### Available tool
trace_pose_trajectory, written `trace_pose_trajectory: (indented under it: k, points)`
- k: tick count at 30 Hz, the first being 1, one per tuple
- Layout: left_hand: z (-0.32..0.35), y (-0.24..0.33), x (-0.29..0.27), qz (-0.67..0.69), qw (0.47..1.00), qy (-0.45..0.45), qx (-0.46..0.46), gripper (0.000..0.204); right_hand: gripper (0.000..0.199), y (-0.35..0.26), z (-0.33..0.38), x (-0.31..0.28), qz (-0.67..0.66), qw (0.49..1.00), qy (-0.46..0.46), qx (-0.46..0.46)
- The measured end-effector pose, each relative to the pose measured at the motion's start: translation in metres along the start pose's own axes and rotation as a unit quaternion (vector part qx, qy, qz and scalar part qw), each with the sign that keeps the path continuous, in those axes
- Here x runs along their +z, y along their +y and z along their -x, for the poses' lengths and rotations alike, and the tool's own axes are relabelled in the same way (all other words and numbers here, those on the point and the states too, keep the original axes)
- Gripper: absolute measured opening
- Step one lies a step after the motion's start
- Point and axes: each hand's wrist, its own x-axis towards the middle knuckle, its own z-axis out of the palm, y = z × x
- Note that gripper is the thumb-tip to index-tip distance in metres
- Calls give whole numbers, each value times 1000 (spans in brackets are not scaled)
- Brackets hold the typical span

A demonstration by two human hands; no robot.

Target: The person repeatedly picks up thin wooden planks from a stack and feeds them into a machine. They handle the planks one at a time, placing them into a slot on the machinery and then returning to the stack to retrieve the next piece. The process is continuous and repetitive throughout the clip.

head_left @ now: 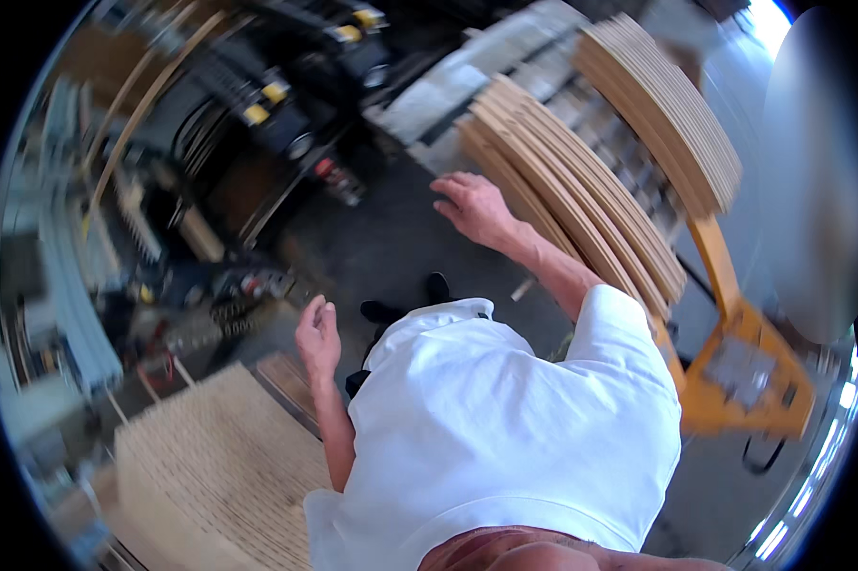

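My right hand point(478, 207) reaches forward with its fingers apart and nothing in them. It is nearest to a stack of long wooden boards point(581, 181), beside the stack's left edge; I cannot make out any contact. My left hand point(318, 341) hangs at my left side, loosely bent, with no object visible in it. Below it, at the lower left, stands a large block of closely stacked pale wood pieces point(224, 466). A few darker boards point(291, 385) lie between that block and my left forearm.
A second board stack point(662, 114) stands farther right. An orange pallet jack point(757, 404) is at the right, by the board stacks. Dark machinery with yellow parts point(267, 100) fills the far left. Long grey profiles point(72, 285) lie along the left. My dark shoes point(436, 287) are on the grey floor.
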Motion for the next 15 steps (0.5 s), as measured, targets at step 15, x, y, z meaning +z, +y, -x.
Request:
trace_pose_trajectory:
  k: [15]
  points:
    - [-99,63,89,-148,948,-229,163,36,32,71,205,-68,249,905,139,316]
